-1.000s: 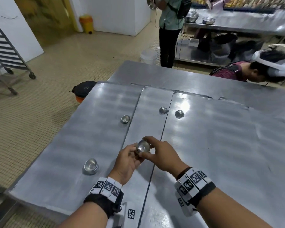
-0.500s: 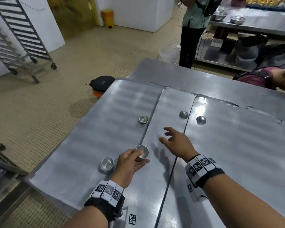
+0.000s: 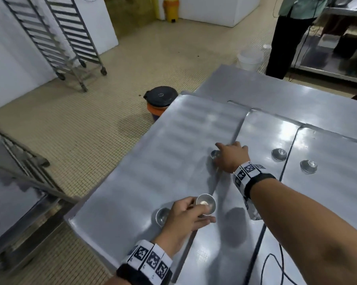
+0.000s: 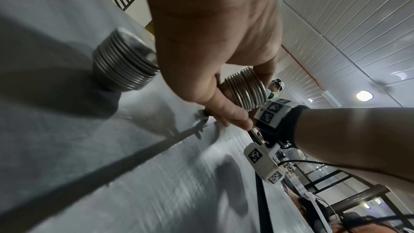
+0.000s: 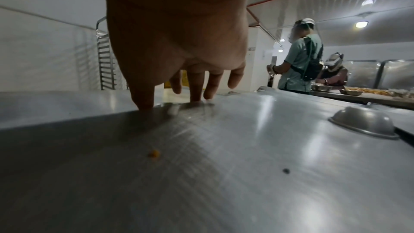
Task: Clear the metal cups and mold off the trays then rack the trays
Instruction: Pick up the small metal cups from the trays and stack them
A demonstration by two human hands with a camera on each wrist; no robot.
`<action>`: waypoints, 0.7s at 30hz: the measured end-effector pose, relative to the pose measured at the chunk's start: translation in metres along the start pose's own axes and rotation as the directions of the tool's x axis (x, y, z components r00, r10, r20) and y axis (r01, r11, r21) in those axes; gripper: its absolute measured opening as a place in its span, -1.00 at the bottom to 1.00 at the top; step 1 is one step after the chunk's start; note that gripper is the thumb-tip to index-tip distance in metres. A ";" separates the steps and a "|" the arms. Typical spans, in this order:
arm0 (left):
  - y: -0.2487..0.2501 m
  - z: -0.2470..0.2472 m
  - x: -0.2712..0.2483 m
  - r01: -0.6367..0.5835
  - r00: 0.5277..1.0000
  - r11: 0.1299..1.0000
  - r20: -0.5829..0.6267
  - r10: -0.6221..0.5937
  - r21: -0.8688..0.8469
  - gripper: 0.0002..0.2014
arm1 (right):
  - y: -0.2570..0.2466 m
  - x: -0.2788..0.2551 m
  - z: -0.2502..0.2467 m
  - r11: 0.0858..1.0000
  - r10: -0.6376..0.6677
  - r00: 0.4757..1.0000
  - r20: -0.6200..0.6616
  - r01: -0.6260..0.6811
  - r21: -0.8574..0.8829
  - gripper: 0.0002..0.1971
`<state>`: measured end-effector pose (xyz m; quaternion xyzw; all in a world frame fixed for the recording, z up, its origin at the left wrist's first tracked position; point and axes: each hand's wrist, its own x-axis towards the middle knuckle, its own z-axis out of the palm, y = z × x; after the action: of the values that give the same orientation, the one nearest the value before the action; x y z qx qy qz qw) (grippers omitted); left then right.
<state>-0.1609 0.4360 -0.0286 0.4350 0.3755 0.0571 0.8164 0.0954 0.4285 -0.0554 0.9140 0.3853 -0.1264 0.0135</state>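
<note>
Reaching across the left tray, the right hand [image 3: 232,159] spreads its straight fingers [image 5: 196,86] over a small upright metal cup [image 3: 214,154], which sits directly beneath the fingertips by the tray seam. The left hand [image 3: 185,217], nearer the body, curls around a nested stack of shiny metal cups [image 3: 206,204], with another stack of cups [image 3: 162,215] standing on the steel worktop [image 3: 296,99] just left of it.

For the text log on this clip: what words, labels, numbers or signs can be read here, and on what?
No readable text anywhere.
Left wristband: black-and-white square code markers only; tiny characters beneath them are blurred.
Right wristband: the same code markers, no words.
Small wall sign: too small to read.
</note>
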 end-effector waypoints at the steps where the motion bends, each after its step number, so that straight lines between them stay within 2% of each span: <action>1: 0.000 -0.001 0.000 0.004 1.000 1.000 0.003 -0.004 0.003 -0.85 | -0.001 0.004 0.003 1.000 -0.004 1.000 0.004 0.004 -0.027 -0.58; 6: 0.001 -0.005 -0.002 0.012 1.000 1.000 0.008 -0.012 0.003 -0.69 | -0.005 0.013 0.010 0.993 -0.027 0.999 0.035 0.031 -0.115 -0.73; 10: 0.001 -0.007 0.000 0.002 1.000 1.000 -0.011 -0.002 -0.002 -0.82 | -0.005 0.007 0.005 0.998 -0.039 0.999 -0.013 0.039 -0.047 -0.77; 12: 0.000 -0.006 0.002 -0.003 1.000 1.000 -0.024 0.003 0.005 -0.82 | -0.007 -0.001 -0.001 0.997 -0.048 0.997 -0.058 0.051 0.049 -0.70; 14: 0.001 -0.003 0.003 -0.011 1.000 1.000 -0.021 0.011 0.000 -0.84 | -0.007 -0.018 -0.010 0.972 -0.053 0.993 -0.105 0.075 0.224 -0.67; 17: 0.002 0.003 0.006 -0.035 0.999 0.999 -0.013 0.034 -0.031 -0.81 | -0.002 -0.055 -0.022 0.867 -0.025 0.988 -0.152 0.097 0.488 -0.60; 21: 0.001 0.018 0.006 -0.071 0.997 0.995 -0.007 0.070 -0.066 -0.82 | 0.011 -0.123 -0.030 0.716 0.062 0.979 -0.196 0.094 0.692 -0.45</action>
<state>-0.1443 0.4273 -0.0252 0.4206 0.3598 0.0994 0.8269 0.0273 0.3380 0.0029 0.8560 0.3163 -0.1676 -0.3729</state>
